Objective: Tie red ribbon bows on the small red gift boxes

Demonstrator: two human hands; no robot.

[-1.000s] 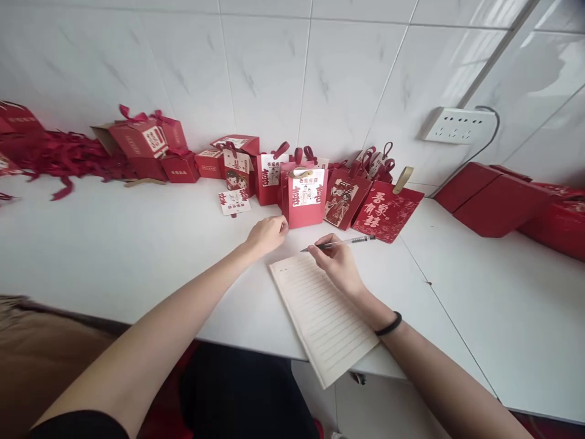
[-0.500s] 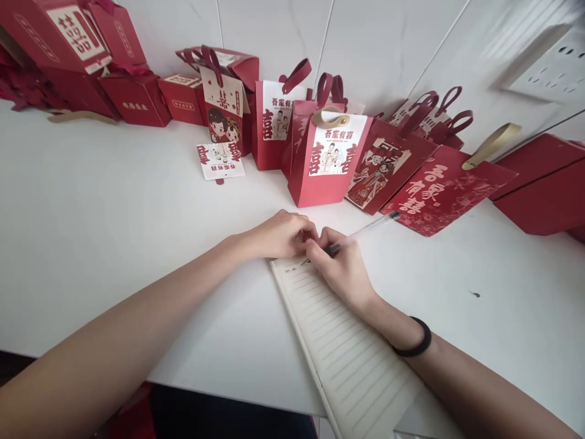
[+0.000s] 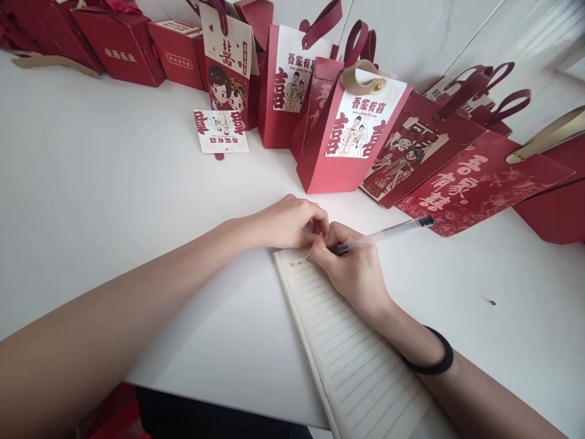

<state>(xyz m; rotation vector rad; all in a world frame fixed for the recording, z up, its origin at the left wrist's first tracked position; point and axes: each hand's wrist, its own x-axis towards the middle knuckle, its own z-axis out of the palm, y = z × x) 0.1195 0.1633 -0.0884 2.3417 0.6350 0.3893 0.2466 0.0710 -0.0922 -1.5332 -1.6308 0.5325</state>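
Observation:
A lined notebook [image 3: 347,347] lies slanted on the white table, with a few small handwritten marks on its top line. My right hand [image 3: 359,274] is closed around a clear pen [image 3: 388,235] with a dark cap end, its tip at the top line of the page. My left hand [image 3: 295,222] rests across the notebook's top edge, its fingers curled and close against my right hand. Its fingertips are partly hidden, so I cannot make out what, if anything, they grip.
Red gift bag [image 3: 331,174] with a couple picture stands just beyond my hands. Several more bags and red boxes [image 3: 121,55] line the wall. A white printed card [image 3: 222,131] lies before them. A small dark speck [image 3: 492,302] is on the table [image 3: 114,183] at right.
The view has moved closer and lower, so the bags look larger and the wall socket has mostly left the picture. Both hands keep their places at the notebook's top, the pen still in my right.

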